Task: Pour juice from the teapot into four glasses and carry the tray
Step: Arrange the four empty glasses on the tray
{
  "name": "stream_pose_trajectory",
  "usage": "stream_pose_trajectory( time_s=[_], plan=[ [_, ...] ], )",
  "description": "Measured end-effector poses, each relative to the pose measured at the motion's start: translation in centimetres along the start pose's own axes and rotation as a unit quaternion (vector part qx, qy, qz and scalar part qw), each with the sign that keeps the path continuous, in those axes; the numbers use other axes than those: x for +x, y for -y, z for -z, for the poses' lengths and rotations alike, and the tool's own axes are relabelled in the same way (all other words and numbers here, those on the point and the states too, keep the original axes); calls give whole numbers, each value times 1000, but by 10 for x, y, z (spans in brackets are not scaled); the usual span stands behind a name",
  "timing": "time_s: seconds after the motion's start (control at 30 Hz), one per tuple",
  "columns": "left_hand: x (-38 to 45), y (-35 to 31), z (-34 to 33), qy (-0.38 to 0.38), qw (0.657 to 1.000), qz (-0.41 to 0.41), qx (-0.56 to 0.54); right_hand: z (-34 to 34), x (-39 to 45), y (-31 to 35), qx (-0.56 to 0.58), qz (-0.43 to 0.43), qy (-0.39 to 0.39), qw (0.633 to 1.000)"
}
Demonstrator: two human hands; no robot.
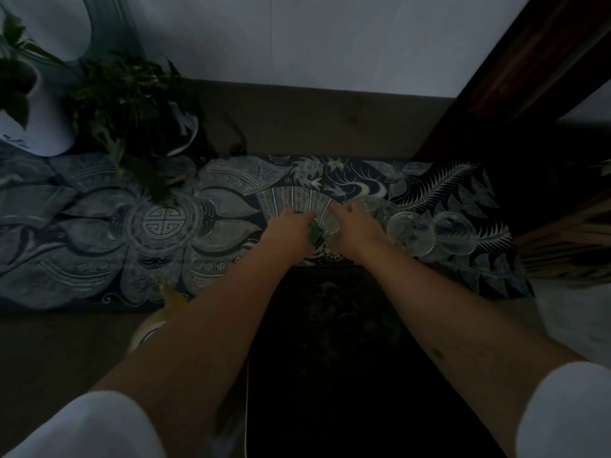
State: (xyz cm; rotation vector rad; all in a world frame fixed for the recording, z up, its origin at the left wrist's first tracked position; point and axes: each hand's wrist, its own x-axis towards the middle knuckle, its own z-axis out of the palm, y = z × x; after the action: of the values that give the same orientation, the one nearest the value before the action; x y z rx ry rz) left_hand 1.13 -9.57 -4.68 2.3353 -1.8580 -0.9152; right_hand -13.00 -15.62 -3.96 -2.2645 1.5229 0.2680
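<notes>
The view is very dark. My left hand point(292, 223) and my right hand point(355, 223) meet over a patterned blue-and-white cloth point(99, 233). Between them stands a small clear glass point(325, 231), and the fingers of both hands curl against its sides. Two more clear glasses point(410, 231) point(458, 233) stand close together just right of my right hand. A yellowish, pale object point(165, 305) shows at the cloth's near edge beside my left forearm; what it is cannot be told. No tray can be made out.
Leafy plants in white pots point(49, 127) point(185, 133) stand at the back left. A dark wooden post point(496, 77) rises at the right. A white wall point(297, 38) runs behind. A dark surface point(330, 342) lies below my arms.
</notes>
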Motion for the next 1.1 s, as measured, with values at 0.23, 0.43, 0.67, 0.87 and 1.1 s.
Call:
stream_pose_trajectory(
  time_s=[0.23, 0.43, 0.67, 0.87, 1.1],
  plan=[
    [-1, -1, 0, -19, 1000, 4, -8, -5, -5, -4, 42, 27, -19, 999],
    [-6, -9, 14, -32, 999, 29, -27, -4, -9, -4, 80, 26, -40, 996],
    [-44, -18, 36, -64, 998, 5, -5, 12, -33, -13, 51, 81, -75, 993],
    [-95, -37, 28, -67, 998, -15, 10, 26, -87, -31, 79, 119, -83, 986],
    [-148, -59, -25, -43, 999, -17, 12, 22, -148, -67, 33, 121, -61, 990]
  ],
)
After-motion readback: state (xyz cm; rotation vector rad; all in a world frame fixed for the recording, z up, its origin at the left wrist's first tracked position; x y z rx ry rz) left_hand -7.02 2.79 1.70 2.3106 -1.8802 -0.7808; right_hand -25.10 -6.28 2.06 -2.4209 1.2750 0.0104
